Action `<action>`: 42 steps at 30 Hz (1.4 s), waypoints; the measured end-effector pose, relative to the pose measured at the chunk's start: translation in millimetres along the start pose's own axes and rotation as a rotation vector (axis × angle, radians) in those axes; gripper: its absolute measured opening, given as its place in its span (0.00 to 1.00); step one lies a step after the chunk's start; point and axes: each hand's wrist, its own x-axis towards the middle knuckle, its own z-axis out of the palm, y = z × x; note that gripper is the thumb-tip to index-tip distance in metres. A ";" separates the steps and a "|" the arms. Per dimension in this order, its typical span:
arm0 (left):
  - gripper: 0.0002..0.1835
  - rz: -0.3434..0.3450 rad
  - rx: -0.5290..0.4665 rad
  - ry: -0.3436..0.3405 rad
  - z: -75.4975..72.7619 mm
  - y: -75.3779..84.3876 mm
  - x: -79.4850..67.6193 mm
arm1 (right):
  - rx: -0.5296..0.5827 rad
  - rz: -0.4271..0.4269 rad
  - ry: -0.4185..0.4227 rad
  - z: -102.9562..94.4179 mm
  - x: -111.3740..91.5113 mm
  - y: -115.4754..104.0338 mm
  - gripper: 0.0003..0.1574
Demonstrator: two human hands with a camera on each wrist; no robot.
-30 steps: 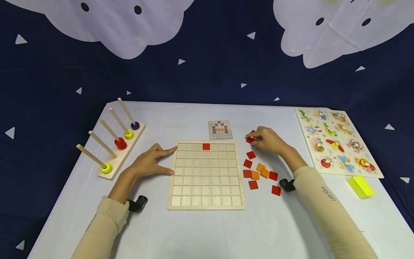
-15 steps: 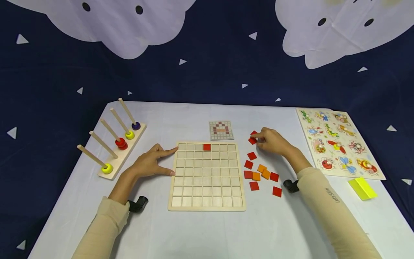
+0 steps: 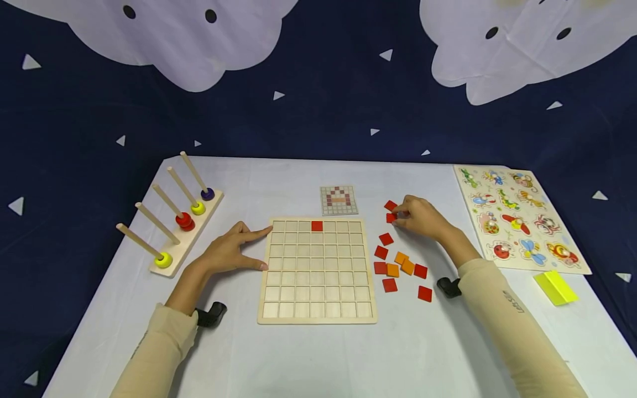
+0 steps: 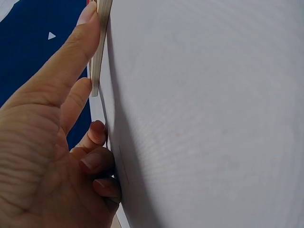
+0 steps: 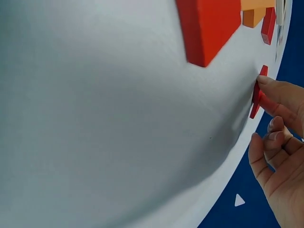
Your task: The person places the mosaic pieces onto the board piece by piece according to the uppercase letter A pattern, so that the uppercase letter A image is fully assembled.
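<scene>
My left hand [image 3: 226, 249] touches the left edge of a wooden grid board [image 3: 264, 319], its index finger and thumb spread apart along that edge. In the left wrist view the other fingers [image 4: 97, 161] bend loosely near the tabletop. One red tile [image 3: 317, 226] sits in the board's far row. Right of the board's far corner, my right hand [image 3: 420, 216] pinches a small red tile [image 3: 391, 218] between thumb and index finger, low at the table. A second red tile [image 3: 390, 205] lies just beyond it. In the right wrist view the thumb [image 5: 265, 80] lies against red.
Loose red tiles [image 3: 390, 284] and orange tiles [image 3: 392, 270] lie right of the board. Behind the board is a pattern card [image 3: 339, 200]. A peg stand with coloured rings [image 3: 186, 237] stands left. An insect puzzle [image 3: 522, 218] and yellow folded paper [image 3: 555, 287] lie right.
My right hand has shifted slightly right and toward me, and the pinched red tile has slid and turned with it, baring the tile beyond. My left hand stays at the board's edge.
</scene>
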 end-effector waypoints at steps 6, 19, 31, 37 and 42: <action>0.51 -0.007 -0.005 -0.008 0.0 0.6 -0.3 | -0.002 -0.008 0.018 1.1 -2.7 -1.9 0.17; 0.51 -0.010 -0.004 -0.019 -2.9 3.1 -0.8 | 0.039 -0.066 0.046 -2.5 -2.0 -25.8 0.15; 0.51 -0.001 0.010 -0.020 -2.4 4.0 -0.5 | 0.076 -0.124 -0.013 0.6 6.0 -65.4 0.18; 0.51 -0.006 0.005 -0.019 -1.9 3.5 -0.2 | 0.107 -0.179 -0.023 5.2 10.3 -80.0 0.21; 0.51 -0.006 0.008 -0.020 -2.5 3.2 0.1 | 0.105 -0.212 -0.042 8.5 14.9 -94.9 0.21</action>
